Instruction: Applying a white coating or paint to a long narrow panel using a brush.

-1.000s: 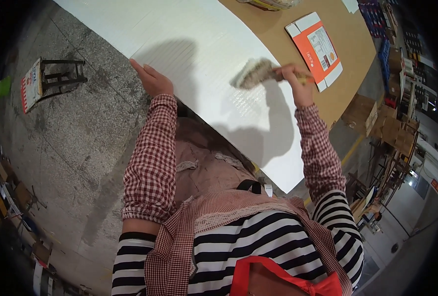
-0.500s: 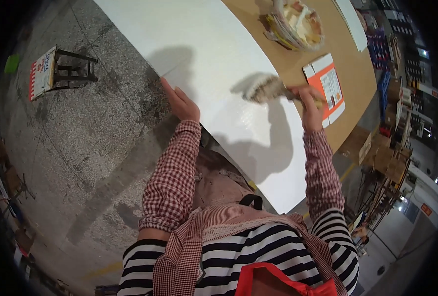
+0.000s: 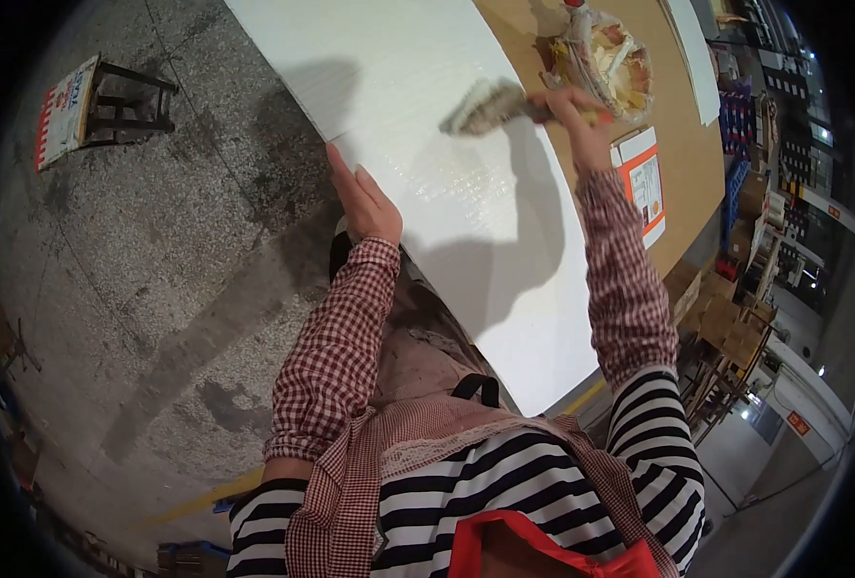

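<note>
A large white sheet (image 3: 529, 347) lies lengthwise in front of me, with wet, shiny streaks across its middle. My right hand (image 3: 572, 116) is closed round the handle of a wide brush (image 3: 488, 108). The pale, matted bristles are over the sheet and point left; they look to be on its surface or just above it. At the sheet's left edge rests my left hand (image 3: 366, 202), its fingers stretched out along the edge and holding nothing. Shadows of my arms and head fall on the sheet.
Beyond my right hand, a plastic-lined tub (image 3: 628, 72) with pale yellowish contents stands on a brown board (image 3: 683, 226). An orange-and-white flat carton (image 3: 647, 183) lies nearer. A small dark stool (image 3: 129, 101) stands on the speckled floor at left. Cartons and racks line the right.
My right hand has moved the brush farther away and slightly left over the sheet. My left hand stays at the edge. The whole view has shifted a little.
</note>
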`<state>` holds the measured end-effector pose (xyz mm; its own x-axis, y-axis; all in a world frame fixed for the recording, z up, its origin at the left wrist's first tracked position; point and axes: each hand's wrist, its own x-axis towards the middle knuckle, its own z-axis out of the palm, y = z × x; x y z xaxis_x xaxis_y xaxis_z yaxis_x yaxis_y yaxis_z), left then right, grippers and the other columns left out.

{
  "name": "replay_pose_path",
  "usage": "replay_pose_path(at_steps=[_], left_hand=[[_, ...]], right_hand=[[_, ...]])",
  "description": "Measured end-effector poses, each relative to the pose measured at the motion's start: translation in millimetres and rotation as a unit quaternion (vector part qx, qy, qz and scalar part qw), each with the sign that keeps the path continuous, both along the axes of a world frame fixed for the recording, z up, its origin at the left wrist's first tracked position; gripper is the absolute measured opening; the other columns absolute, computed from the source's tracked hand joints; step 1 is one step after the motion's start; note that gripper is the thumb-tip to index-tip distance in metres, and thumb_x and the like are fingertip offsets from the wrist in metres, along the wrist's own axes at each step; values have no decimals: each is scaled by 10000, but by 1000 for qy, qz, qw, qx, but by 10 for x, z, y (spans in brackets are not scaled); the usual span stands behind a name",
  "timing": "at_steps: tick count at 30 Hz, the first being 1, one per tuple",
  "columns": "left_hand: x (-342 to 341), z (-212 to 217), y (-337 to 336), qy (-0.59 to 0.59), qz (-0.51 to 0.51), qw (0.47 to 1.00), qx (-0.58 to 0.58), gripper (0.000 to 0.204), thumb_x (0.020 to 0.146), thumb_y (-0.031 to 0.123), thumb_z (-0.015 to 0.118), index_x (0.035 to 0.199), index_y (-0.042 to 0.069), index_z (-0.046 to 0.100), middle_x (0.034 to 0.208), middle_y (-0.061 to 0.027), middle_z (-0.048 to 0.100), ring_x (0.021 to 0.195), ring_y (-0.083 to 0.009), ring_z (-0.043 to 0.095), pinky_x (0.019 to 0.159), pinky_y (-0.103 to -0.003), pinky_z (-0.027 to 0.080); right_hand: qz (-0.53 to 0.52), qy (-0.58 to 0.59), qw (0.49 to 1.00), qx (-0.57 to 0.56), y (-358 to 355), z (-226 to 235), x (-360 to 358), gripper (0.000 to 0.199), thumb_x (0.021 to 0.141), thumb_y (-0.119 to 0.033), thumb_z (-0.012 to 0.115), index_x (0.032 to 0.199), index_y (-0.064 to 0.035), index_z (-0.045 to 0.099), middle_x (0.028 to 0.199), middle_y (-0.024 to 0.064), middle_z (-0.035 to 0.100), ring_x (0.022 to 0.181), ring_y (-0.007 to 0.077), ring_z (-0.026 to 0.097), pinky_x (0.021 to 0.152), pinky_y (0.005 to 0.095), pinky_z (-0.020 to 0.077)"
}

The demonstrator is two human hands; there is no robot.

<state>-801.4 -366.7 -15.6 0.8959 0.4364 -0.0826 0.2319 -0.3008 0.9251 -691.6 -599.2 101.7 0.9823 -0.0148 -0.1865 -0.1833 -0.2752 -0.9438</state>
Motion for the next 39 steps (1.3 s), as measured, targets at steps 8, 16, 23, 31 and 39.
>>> replay_pose_path(at_steps=[8, 16, 23, 31, 39], left_hand=[[-7, -38, -12, -6, 6, 1000, -15, 503, 997, 176, 255, 1449, 8, 112, 1472, -224, 209, 1350, -355, 258, 1099, -404, 263], [3, -85, -25, -13, 18, 1000, -16, 496, 991, 160, 260, 1443, -3, 140, 1471, -220, 231, 1352, -339, 270, 1100, -384, 268], [-4, -79, -7, -17, 26, 999, -15, 487, 993, 164, 256, 1443, 5, 157, 1464, -219, 252, 1339, -347, 294, 1085, -386, 294], [6, -153, 2, -41, 30, 999, 11, 482, 998, 187, 258, 1442, 19, 174, 1433, -229, 305, 1293, -365, 361, 1053, -400, 343], [17, -164, 65, -3, 42, 999, 22, 494, 988, 204, 312, 1445, 55, 199, 1342, -240, 400, 1188, -374, 464, 968, -422, 412]], right_hand=[[1, -22, 1000, -13, -84, 331, -338, 194, 861, -145, 576, 797, 25, 647, 847, 122, 672, 721, 154, 617, 682, 284, 503], [-18, 9, 1000, -1, -136, 20, -238, 197, 860, -144, 575, 812, 34, 646, 854, 119, 677, 731, 160, 621, 681, 287, 506], [-31, 65, 997, -16, -555, 310, -1169, 218, 885, -143, 558, 782, 35, 630, 858, 135, 675, 760, 155, 619, 686, 282, 504], [-45, 8, 996, 81, -163, 146, -763, 191, 877, -123, 576, 803, 42, 640, 855, 126, 674, 790, 174, 631, 734, 288, 501], [-101, 108, 986, -71, -739, 232, -1789, 196, 883, -137, 577, 813, 36, 635, 798, 114, 663, 735, 162, 614, 680, 298, 497]])
